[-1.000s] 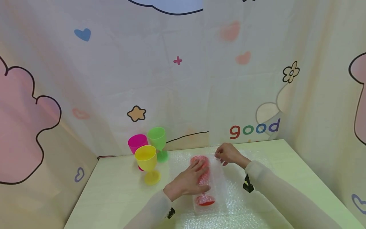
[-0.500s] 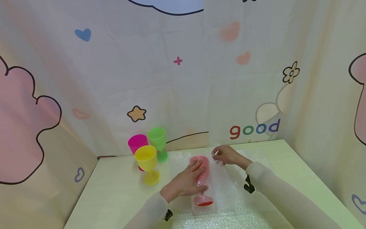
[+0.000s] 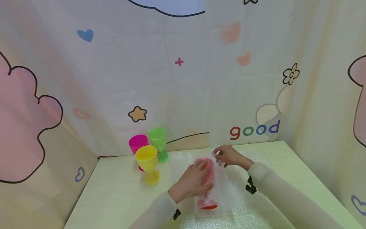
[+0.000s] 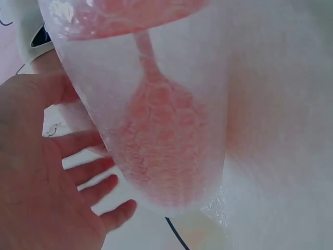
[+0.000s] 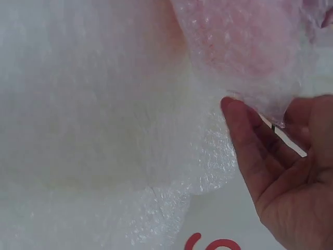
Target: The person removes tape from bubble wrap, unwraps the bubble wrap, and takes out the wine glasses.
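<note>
A red goblet (image 3: 208, 203) lies on its side under layers of clear bubble wrap (image 3: 241, 206), its bowl toward the back wall. My left hand (image 3: 192, 182) rests over its bowl and stem, fingers spread. In the left wrist view those fingers (image 4: 86, 169) lie along the edge of the wrapped goblet (image 4: 161, 135), which shows pink through the plastic. Just right of the bowl, my right hand (image 3: 228, 155) pinches a far edge of the wrap between thumb and fingers. The right wrist view shows that held edge of bubble wrap (image 5: 255, 99) close up.
Three upright goblets stand left of the wrap: a yellow goblet (image 3: 146, 159) in front, a magenta goblet (image 3: 138, 142) and a green goblet (image 3: 158, 136) behind. The pale table (image 3: 114, 190) meets a printed curtain (image 3: 186, 95) at its back edge.
The wrapped goblet first shifts slightly left, then back right and a little nearer, with my left hand on it. My right hand moves slightly left with the wrap's edge.
</note>
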{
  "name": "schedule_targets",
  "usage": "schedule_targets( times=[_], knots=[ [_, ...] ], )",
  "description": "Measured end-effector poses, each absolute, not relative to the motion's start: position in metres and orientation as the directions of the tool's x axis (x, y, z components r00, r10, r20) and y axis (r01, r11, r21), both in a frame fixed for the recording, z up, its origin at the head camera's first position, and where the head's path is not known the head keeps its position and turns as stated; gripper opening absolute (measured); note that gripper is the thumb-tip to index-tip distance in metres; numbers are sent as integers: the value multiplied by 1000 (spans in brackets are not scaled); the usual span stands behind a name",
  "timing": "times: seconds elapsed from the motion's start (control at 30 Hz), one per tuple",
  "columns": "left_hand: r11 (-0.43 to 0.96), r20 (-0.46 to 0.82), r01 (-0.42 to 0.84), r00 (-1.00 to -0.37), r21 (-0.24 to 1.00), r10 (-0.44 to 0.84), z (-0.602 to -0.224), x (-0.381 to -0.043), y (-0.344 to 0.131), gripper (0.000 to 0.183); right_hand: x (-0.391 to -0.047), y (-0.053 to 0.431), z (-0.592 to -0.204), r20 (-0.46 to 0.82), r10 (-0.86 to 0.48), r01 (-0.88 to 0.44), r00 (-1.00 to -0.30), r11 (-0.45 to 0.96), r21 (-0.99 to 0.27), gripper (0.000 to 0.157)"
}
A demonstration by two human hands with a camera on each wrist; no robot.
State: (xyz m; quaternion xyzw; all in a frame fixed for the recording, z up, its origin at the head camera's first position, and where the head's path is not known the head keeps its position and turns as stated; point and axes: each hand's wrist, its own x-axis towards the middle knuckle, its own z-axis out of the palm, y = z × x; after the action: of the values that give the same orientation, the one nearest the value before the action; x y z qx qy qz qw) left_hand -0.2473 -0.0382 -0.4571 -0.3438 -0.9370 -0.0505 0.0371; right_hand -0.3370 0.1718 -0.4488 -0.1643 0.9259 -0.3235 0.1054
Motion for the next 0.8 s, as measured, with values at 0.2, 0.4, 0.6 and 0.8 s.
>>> schedule_targets(
  times=[0.2,0.4,0.6,0.8],
  knots=[
    [725,20,688,-725,1,688,-461,-253,-27,57,-339,169,-449,-1,-437,-371,-899,765,-526,20],
    [747,6,664,-747,-39,664,-467,-252,-29,70,-344,171,-448,6,-431,-365,-902,757,-542,15],
    [742,56,669,-739,-47,671,-471,-251,-39,69,-344,176,-450,-29,-373,-290,-927,765,-575,17],
    [745,62,667,-744,0,665,-475,-249,-49,71,-342,180,-455,-47,-316,-232,-948,782,-578,18]
  ],
)
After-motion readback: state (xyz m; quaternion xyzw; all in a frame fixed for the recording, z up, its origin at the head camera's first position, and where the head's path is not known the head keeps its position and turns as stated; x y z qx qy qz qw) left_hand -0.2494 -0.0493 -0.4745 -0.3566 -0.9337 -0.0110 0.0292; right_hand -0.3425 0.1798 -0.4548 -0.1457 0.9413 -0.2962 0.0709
